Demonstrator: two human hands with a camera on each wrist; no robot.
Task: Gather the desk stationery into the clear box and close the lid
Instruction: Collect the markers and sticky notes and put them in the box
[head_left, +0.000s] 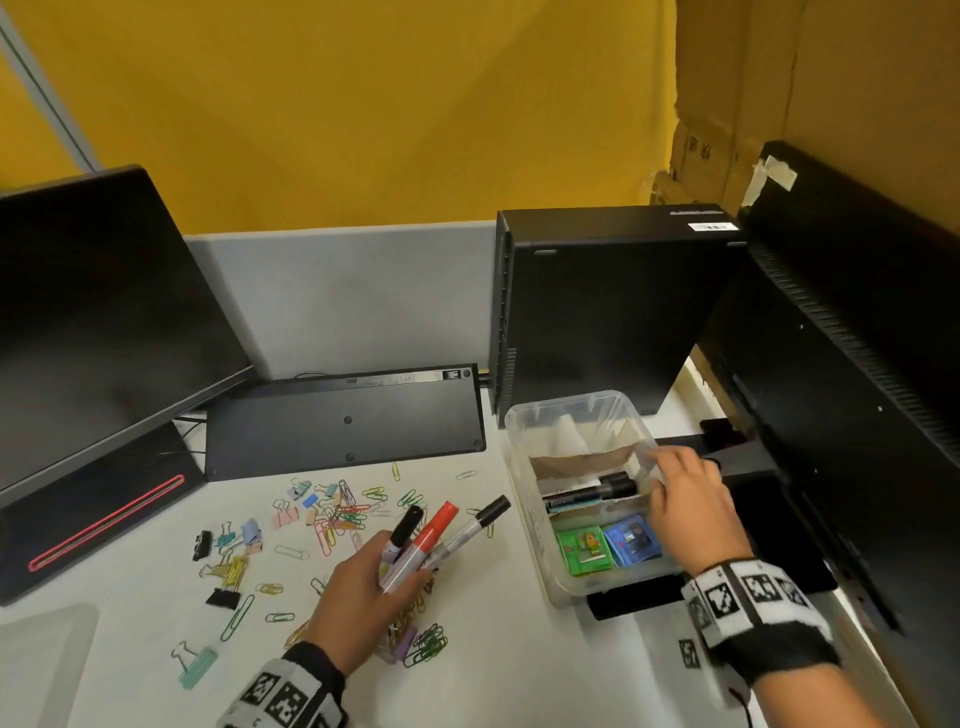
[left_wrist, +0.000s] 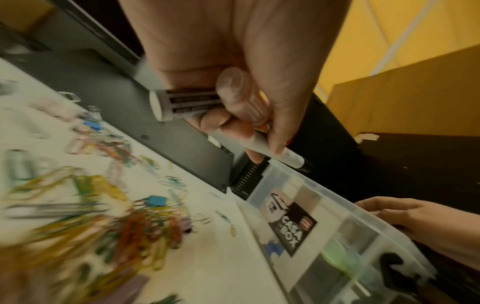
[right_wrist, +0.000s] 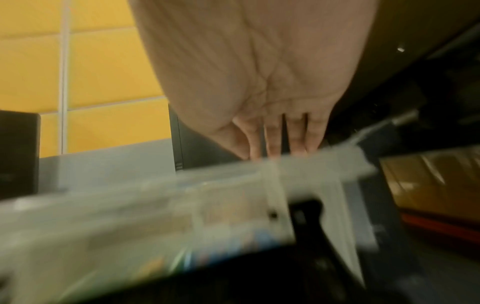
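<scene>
We see the left hand (head_left: 358, 587) grasping three markers (head_left: 441, 540) in a bundle above the bench (head_left: 519, 675): one black-capped on the left, one red-capped in the middle, one black-capped on the right, all with caps pointing up and away from the wrist. In the left wrist view the fingers (left_wrist: 259, 115) curl round the marker barrels.

The right hand (head_left: 685, 499) is released, with fingers straight and resting over the right rim of the clear box (head_left: 535, 431). In the right wrist view the fingertips (right_wrist: 272, 148) reach the blurred edge of the box; we cannot tell whether they press on it.

The clear box stands on the bench, right of centre, with no lid on it. Cardboard dividers split its interior. Two black markers (head_left: 592, 491) lie in the middle compartment; a green packet (head_left: 584, 551) and a blue packet (head_left: 634, 540) lie in the near compartment.

Coloured paper clips (head_left: 337, 512) and binder clips (head_left: 228, 561) are scattered on the bench left of the box. A black keyboard (head_left: 343, 421), turned underside up, lies behind them. A monitor (head_left: 93, 322) stands at the left, and a black computer case (head_left: 602, 301) stands behind the box.
</scene>
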